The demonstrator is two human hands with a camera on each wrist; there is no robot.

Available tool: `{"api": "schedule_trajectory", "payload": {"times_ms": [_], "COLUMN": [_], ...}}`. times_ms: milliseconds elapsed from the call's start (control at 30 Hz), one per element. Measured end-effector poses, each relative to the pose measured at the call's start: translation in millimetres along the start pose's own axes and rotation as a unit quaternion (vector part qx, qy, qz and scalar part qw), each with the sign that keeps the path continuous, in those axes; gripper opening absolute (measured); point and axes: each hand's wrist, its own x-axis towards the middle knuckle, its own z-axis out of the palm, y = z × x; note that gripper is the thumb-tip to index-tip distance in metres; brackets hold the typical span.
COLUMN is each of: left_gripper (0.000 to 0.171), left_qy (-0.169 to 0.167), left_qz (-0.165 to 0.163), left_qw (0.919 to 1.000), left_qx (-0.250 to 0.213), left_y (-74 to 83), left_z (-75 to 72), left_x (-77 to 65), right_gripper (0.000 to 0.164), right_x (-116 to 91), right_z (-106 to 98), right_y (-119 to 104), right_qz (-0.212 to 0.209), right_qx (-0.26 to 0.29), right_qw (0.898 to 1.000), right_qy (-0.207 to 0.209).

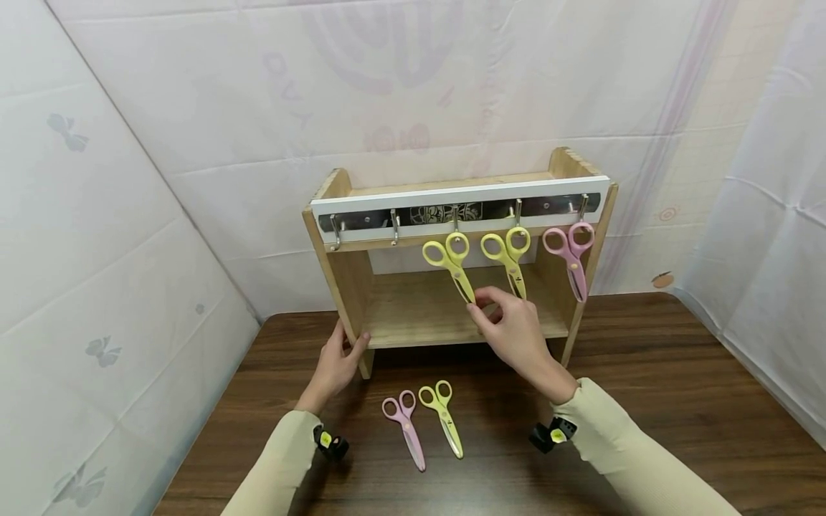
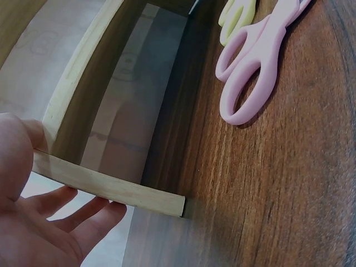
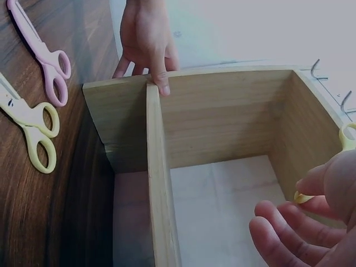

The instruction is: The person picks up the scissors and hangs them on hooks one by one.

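My right hand (image 1: 516, 333) pinches the blade tip of a pair of yellow scissors (image 1: 454, 268) between thumb and finger. One handle ring of these scissors is at the middle hook (image 1: 455, 217); whether it bears their weight I cannot tell. Lower left, my left hand (image 1: 333, 364) grips the side panel (image 2: 111, 184) of the wooden shelf (image 1: 426, 304), thumb inside and fingers outside. To the right, another pair of yellow scissors (image 1: 511, 262) and a pair of pink scissors (image 1: 572, 259) hang by one ring each from the two right-hand hooks.
On the dark wood table (image 1: 258, 437) in front of the shelf lie pink scissors (image 1: 406, 428) and yellow scissors (image 1: 444, 417), handles toward the shelf. The two left hooks (image 1: 395, 227) on the white rail (image 1: 464, 190) carry nothing. Pale cloth (image 1: 258, 143) hangs behind.
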Motion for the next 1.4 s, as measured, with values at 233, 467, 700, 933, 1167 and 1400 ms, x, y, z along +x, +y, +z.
{"api": "schedule_trajectory", "payload": {"times_ms": [233,467,700,933,1167,1400], "left_gripper": [0.062,0.062,0.063,0.062,0.063,0.063], "left_qy": [-0.001,-0.001,0.001,0.002,0.003,0.002], "left_qz": [-0.001,-0.001,-0.002,-0.002,0.002,-0.001], "left_qw": [1.0000,1.0000,1.0000,1.0000,1.0000,1.0000], "left_qx": [0.003,0.003,0.006,0.007,0.008,0.006], "left_y": [0.8,1.4,0.8,-1.2,-1.6,-0.7], "left_z": [-0.3,-0.2,0.2,-0.3,-0.9,-0.1], "left_x": [-0.7,-0.2,-0.7,-0.3,-0.3,-0.5], "right_gripper": [0.028,0.054,0.061,0.057,0.054,0.055], "right_x": [-7,-34,-64,-85,-99,-108], "right_z": [1,9,22,37,49,56], "right_y": [2,5,7,8,9,5], "right_qz": [0.019,0.052,0.065,0.067,0.052,0.055], "right_qx": [-0.009,-0.033,-0.076,-0.102,-0.121,-0.129], "right_qw": [1.000,0.993,0.978,0.963,0.950,0.939], "right_qy": [-0.022,-0.102,-0.181,-0.242,-0.283,-0.315]}}
